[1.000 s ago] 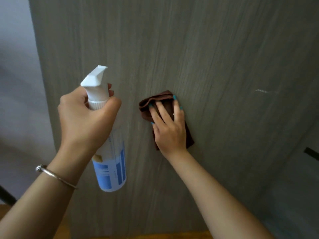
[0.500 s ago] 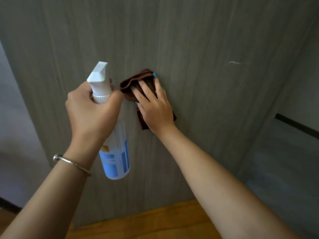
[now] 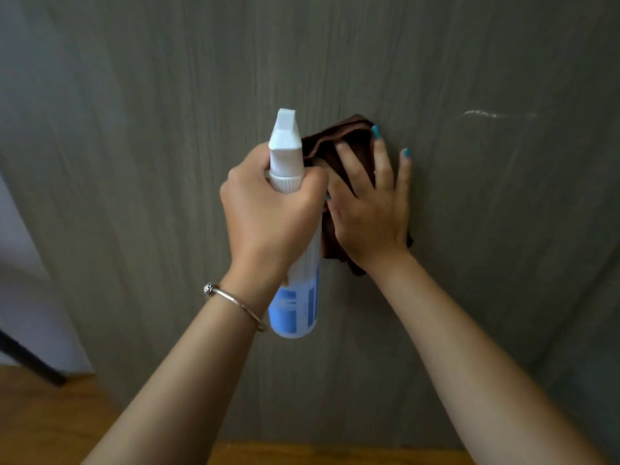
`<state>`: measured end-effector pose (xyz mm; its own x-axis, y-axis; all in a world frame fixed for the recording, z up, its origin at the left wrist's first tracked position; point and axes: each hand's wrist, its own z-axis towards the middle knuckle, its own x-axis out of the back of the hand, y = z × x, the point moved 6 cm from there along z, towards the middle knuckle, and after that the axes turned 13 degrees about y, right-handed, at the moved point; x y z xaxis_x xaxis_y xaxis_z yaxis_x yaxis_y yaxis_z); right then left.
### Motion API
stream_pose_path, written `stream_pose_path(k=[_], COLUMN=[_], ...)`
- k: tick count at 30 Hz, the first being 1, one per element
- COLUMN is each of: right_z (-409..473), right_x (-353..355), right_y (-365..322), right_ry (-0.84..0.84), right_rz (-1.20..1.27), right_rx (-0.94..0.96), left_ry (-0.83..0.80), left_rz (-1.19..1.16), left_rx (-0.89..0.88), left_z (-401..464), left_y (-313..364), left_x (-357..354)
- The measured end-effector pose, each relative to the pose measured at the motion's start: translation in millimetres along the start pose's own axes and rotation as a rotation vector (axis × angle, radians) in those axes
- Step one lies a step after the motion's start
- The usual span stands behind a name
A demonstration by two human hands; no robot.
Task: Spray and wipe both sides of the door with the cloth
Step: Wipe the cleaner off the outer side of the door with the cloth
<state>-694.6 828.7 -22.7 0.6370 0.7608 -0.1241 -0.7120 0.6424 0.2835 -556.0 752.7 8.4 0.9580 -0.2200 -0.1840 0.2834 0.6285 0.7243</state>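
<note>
1. At the far left you have a pale wall beside the door's edge, a dark strip running along its foot, and an orange-brown wooden floor beneath.
2. The grey wood-grain door fills nearly the whole view in front of you, its grain running up and down.
3. Your left wrist carries a thin metal bangle with a small bead on it.
4. Your left hand is curled tight around the neck of the spray bottle, just under the white collar. The knuckles face you, so you cannot tell from here whether a finger sits on the trigger.
5. The bottle stands roughly upright in front of the door, its white nozzle head pointing up and away from you and its blue-labelled body hanging below your fist.
6. Just right of the nozzle, the brown cloth lies bunched against the door. Its upper folds show above your fingers and a lower corner peeks out beneath your palm.
7. Your right hand is spread flat on the cloth, fingers straight and fanned, pressing it to the door. The fingertips with blue nails reach past the cloth's right edge onto bare door.
8. Your two hands sit close together, the left thumb side overlapping the right hand in this view.
9. Further right, a thin whitish streak marks the door at about the height of the cloth's top.
</note>
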Motion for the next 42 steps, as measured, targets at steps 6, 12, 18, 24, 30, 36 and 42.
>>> stream_pose_path(k=[6,12,18,24,30,36,42], right_z=[4,2,-8,20,10,-22,1], right_x=[5,30,49,31,37,68,45], right_y=[36,113,175,101,123,218,151], right_ry=[0.074,0.102,0.191,0.18,0.121,0.199,0.194], right_rz=[0.072,-0.008,-0.069,0.036,0.01,-0.068,-0.035], right_rx=[0.059,-0.106,-0.469,-0.347,-0.122,-0.498,-0.468], left_ry=[0.042,0.063,0.062,0.038,0.025,0.011,0.012], left_rz=[0.035,0.043,0.019,0.049,0.042,0.027,-0.014], left_rx=[-0.041,-0.041,-0.038,-0.049,-0.035,-0.019,0.038], left_z=[-16,-23,-19,-17,-19,-23,-20], left_y=[17,34,41,45,46,48,43], left_x=[-45,-72,-81,-78,-81,-94,-86])
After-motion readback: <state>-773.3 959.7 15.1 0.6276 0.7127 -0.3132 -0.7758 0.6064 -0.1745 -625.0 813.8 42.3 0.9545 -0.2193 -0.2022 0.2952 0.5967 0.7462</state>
